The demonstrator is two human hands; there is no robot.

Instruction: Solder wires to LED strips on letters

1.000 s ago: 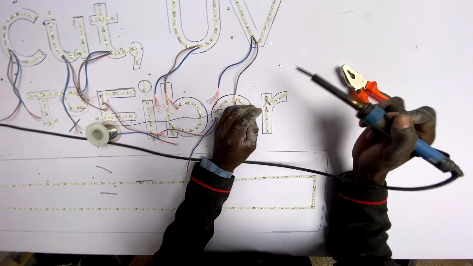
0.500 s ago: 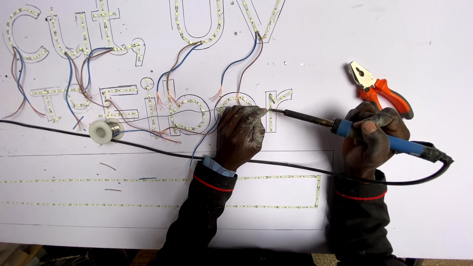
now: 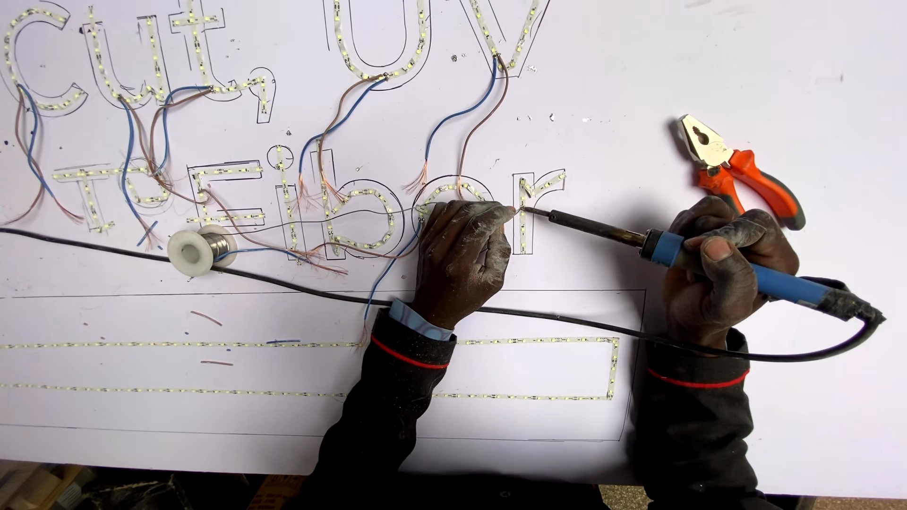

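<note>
Gripping a blue-handled soldering iron [image 3: 661,247], the right hand [image 3: 723,274] is closed around the handle, thumb on top, with the dark metal shaft pointing left across the white board [image 3: 803,76]. The iron's tip sits at the base of an outlined letter, right beside the fingertips [image 3: 496,215] of the left hand [image 3: 463,260]. That hand lies palm down on the board with its fingers pressed together and bent toward the tip; whether it pinches anything there cannot be told. The two hands are apart, joined only by the iron's shaft reaching between them.

From the back of the handle a black cord [image 3: 283,283] loops under the right wrist, runs left beneath the left wrist and goes on across the board to its left edge. A small white spool [image 3: 196,251] stands just above that cord, well left of the left hand, with a thin wire leading from it toward the letters. Large outlined letters filled with LED strips [image 3: 378,66] cover the upper board, linked by blue and brown wires [image 3: 453,118]. A long rectangle of the same strip [image 3: 529,341] runs below the hands. Orange-handled pliers [image 3: 742,170] lie on the board just above the right hand, jaws parted.
</note>
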